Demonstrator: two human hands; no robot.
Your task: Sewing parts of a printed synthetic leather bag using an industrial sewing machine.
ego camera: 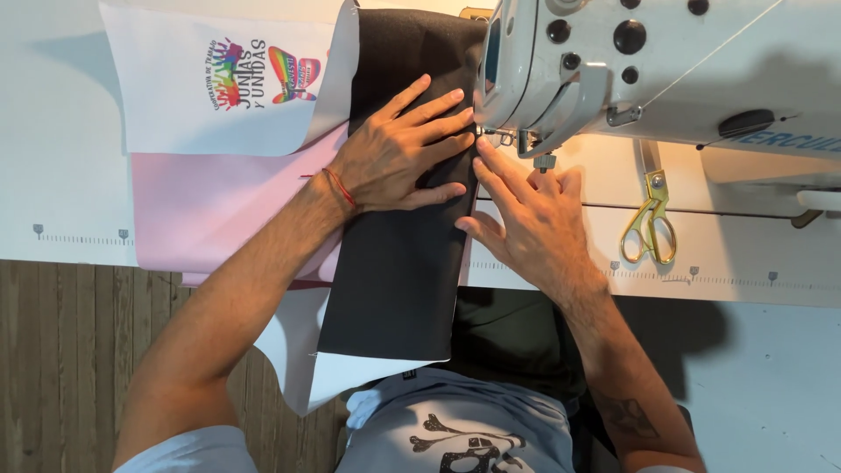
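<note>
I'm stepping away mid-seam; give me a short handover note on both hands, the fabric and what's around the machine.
Left hand: flat, fingers spread, pressing the black fabric on the table.
Right hand: on the fabric's right edge, fingertips by the presser foot of the white sewing machine.
Pink fabric and white printed fabric lie to the left, partly under the black piece.
Gold scissors lie untouched at right.
Black fabric's near end hangs off the table; stitching cannot be seen.

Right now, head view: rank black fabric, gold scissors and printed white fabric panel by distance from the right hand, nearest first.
1. Black fabric: touching the right hand along its left edge, under the fingertips.
2. Gold scissors: on the table to the hand's right, apart from it.
3. Printed white fabric panel: far left, beyond the left hand.
</note>
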